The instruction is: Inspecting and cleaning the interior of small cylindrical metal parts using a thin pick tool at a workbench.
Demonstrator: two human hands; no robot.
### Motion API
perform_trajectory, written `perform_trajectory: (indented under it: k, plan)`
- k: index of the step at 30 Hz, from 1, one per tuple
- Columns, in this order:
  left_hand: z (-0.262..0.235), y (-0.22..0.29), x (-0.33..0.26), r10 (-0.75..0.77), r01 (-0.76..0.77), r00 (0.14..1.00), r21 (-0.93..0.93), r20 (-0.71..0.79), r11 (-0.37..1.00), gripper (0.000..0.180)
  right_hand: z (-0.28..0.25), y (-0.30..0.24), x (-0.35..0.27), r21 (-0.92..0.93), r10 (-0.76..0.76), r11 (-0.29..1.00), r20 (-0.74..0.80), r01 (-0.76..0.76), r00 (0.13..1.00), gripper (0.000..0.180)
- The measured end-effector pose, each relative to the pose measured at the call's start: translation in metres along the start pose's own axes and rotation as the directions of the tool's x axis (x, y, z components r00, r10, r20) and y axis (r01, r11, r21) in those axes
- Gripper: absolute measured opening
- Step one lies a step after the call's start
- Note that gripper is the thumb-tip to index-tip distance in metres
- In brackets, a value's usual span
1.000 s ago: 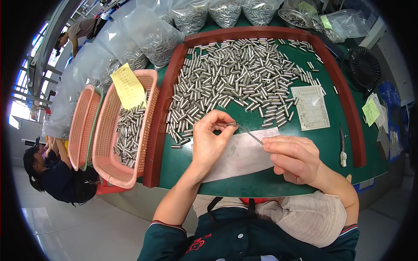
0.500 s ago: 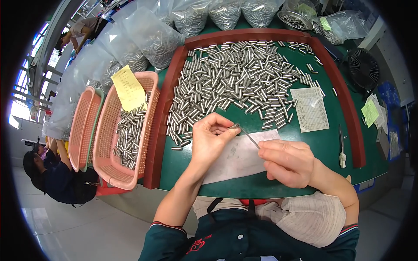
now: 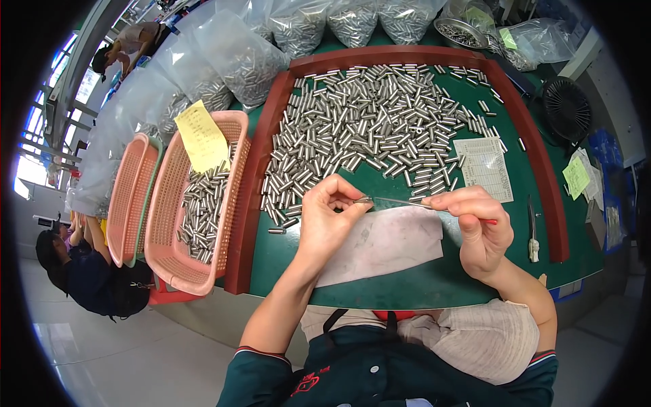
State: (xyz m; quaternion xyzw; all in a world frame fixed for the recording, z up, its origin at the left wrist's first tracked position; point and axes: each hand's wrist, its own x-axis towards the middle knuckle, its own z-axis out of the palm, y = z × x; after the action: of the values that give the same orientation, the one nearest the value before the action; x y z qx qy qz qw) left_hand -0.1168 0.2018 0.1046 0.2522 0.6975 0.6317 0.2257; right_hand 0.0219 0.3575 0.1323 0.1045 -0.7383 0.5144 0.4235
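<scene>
Between the thumb and fingertips of my left hand [image 3: 329,220], a small metal cylinder [image 3: 364,200] is pinched. My right hand [image 3: 483,227] grips a thin metal rod [image 3: 400,203] with a red end showing behind the fingers. The rod lies nearly level, its tip at the cylinder; whether it is inside cannot be told. Below both hands a pale, smudged cloth [image 3: 386,244] lies on the green tabletop [image 3: 407,290]. Beyond them spreads a heap of loose shiny metal cylinders [image 3: 359,119].
A dark red raised border [image 3: 536,156] edges the work area. Left of it stand pink baskets [image 3: 159,224], one holding cylinders, and filled plastic bags [image 3: 251,71]. To the right are a printed sheet [image 3: 483,169], a slim pointed tool [image 3: 533,230] and a black fan [image 3: 567,108]. Other people are at far left.
My right hand has moved right and slightly up, swinging the rod from a steep slant to nearly level and exposing its red end. My left hand has hardly moved.
</scene>
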Motion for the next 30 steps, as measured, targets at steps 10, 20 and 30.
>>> perform_trajectory:
  k: [10,20,30]
  plan:
    - [0.0002,0.0017,-0.0016,-0.066,0.068,0.997,-0.066,0.031,0.996,0.016,0.0005,0.0042,-0.0025,-0.011,0.050,0.999,0.030,-0.050,0.998,0.009]
    - [0.0010,0.0058,-0.0012,-0.103,0.104,0.995,-0.062,0.016,0.993,0.016,0.0014,0.0023,-0.0013,0.021,0.056,0.998,-0.025,-0.056,0.998,0.009]
    - [0.0012,0.0066,-0.0027,-0.122,0.126,0.992,-0.117,0.044,0.985,0.015,-0.0025,0.0011,-0.0015,-0.093,-0.061,0.994,0.027,0.063,0.998,0.009]
